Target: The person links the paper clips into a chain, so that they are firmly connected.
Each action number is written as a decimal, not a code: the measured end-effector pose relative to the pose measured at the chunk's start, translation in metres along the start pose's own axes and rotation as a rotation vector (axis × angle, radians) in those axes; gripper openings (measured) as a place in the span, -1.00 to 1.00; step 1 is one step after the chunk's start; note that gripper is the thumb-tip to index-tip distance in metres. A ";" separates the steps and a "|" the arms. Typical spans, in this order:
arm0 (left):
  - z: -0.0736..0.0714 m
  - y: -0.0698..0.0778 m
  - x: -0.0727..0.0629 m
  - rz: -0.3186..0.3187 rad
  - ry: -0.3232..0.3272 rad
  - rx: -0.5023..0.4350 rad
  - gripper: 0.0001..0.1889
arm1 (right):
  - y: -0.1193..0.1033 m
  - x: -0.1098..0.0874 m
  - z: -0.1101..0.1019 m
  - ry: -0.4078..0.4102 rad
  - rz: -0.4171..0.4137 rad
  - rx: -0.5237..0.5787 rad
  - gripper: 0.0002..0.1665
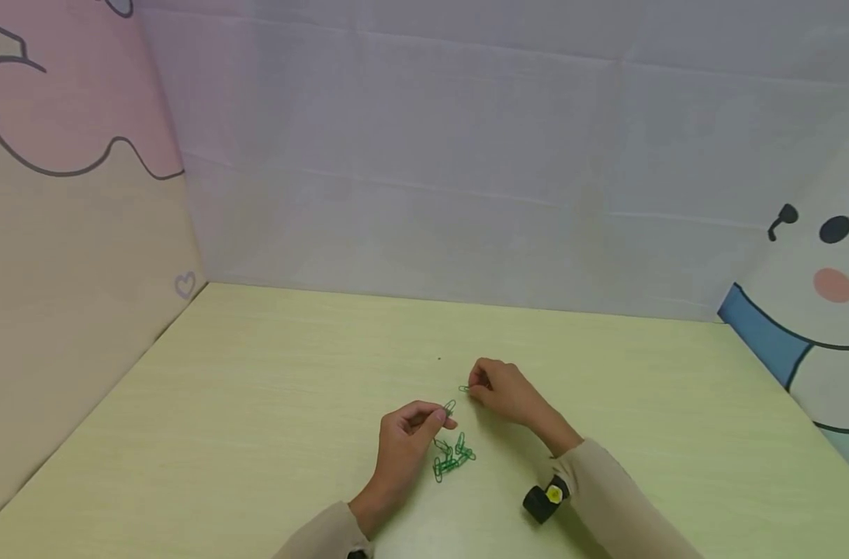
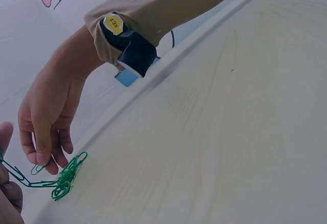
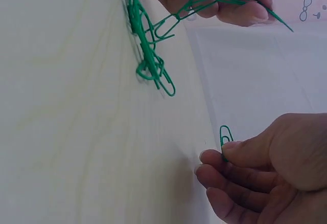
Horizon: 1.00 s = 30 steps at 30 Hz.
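Note:
Between thumb and fingers my left hand (image 1: 405, 442) pinches a green paperclip (image 1: 450, 406), the upper end of a chain of linked clips. From there the chain hangs down to a small heap of green paperclips (image 1: 447, 463) on the table, seen closer in the right wrist view as a tangled pile (image 3: 148, 55). A single green paperclip (image 3: 226, 134) is pinched between thumb and forefinger of my right hand (image 3: 265, 168), its rounded end sticking out. In the head view the right hand is a little farther back and to the right of the left one, with a gap between the two clips.
The pale yellow wooden table (image 1: 292, 373) spreads around both hands. Behind it stands a white cloth wall (image 1: 410, 171), with cartoon-printed panels at left and right. A black wrist strap with a yellow tag (image 1: 546, 501) hangs at the right sleeve. A tiny dark speck (image 1: 439, 359) lies behind the hands.

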<state>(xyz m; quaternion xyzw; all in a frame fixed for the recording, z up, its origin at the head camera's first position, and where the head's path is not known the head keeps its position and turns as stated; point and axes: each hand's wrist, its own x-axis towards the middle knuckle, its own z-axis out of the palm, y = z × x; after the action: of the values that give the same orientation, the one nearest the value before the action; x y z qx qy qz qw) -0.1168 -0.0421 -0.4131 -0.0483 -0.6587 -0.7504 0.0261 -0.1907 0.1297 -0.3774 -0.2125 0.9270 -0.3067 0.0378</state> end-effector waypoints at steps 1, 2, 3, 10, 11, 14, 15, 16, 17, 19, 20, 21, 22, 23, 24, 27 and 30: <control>0.000 0.000 0.000 -0.003 -0.001 0.003 -0.82 | 0.000 -0.001 0.000 -0.001 -0.005 -0.002 -0.92; 0.000 0.000 0.000 -0.005 -0.003 0.005 -0.82 | 0.001 -0.003 0.000 -0.003 -0.008 0.000 -0.92; 0.000 -0.001 0.000 -0.007 -0.005 0.008 -0.81 | 0.001 -0.004 0.000 -0.004 -0.011 0.004 -0.92; 0.000 -0.002 0.001 -0.007 -0.010 0.034 -0.81 | 0.003 -0.015 0.001 0.008 -0.079 0.002 -0.93; 0.000 -0.002 0.001 -0.008 -0.012 0.038 -0.81 | 0.003 -0.017 0.001 0.014 -0.090 0.005 -0.91; 0.000 -0.002 0.001 -0.008 -0.017 0.048 -0.80 | 0.002 -0.021 0.000 0.040 -0.120 0.017 -0.88; 0.000 -0.002 0.001 -0.008 -0.018 0.053 -0.80 | 0.002 -0.023 0.000 0.049 -0.123 0.021 -0.88; 0.000 -0.002 0.001 -0.008 -0.019 0.058 -0.79 | 0.001 -0.025 0.000 0.060 -0.124 0.026 -0.89; 0.000 -0.002 0.001 -0.010 -0.020 0.064 -0.79 | 0.000 -0.026 0.000 0.070 -0.124 0.029 -0.89; 0.000 -0.002 0.001 -0.011 -0.023 0.073 -0.78 | -0.002 -0.029 0.000 0.088 -0.117 0.037 -0.90; 0.000 -0.002 0.001 -0.015 -0.024 0.080 -0.78 | -0.003 -0.030 0.000 0.098 -0.114 0.036 -0.90; 0.000 -0.002 0.001 -0.016 -0.026 0.084 -0.78 | -0.004 -0.032 0.000 0.106 -0.112 0.040 -0.91; 0.000 -0.002 0.001 -0.018 -0.027 0.087 -0.77 | -0.005 -0.033 0.000 0.115 -0.114 0.043 -0.91; 0.000 -0.002 0.001 -0.020 -0.029 0.088 -0.77 | -0.006 -0.034 0.001 0.124 -0.115 0.046 -0.91; 0.000 -0.002 0.001 -0.020 -0.030 0.088 -0.77 | -0.007 -0.036 0.001 0.132 -0.117 0.052 -0.91; 0.000 -0.001 0.000 -0.020 -0.033 0.084 -0.77 | -0.009 -0.039 0.002 0.152 -0.136 0.076 -0.91; 0.000 -0.001 0.000 -0.019 -0.037 0.082 -0.78 | -0.012 -0.042 0.003 0.167 -0.157 0.105 -0.91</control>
<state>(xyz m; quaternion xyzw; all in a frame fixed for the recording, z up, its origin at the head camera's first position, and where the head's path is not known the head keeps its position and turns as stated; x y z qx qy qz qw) -0.1171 -0.0419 -0.4136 -0.0548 -0.6895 -0.7222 0.0090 -0.1482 0.1372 -0.3754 -0.2560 0.8900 -0.3737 -0.0526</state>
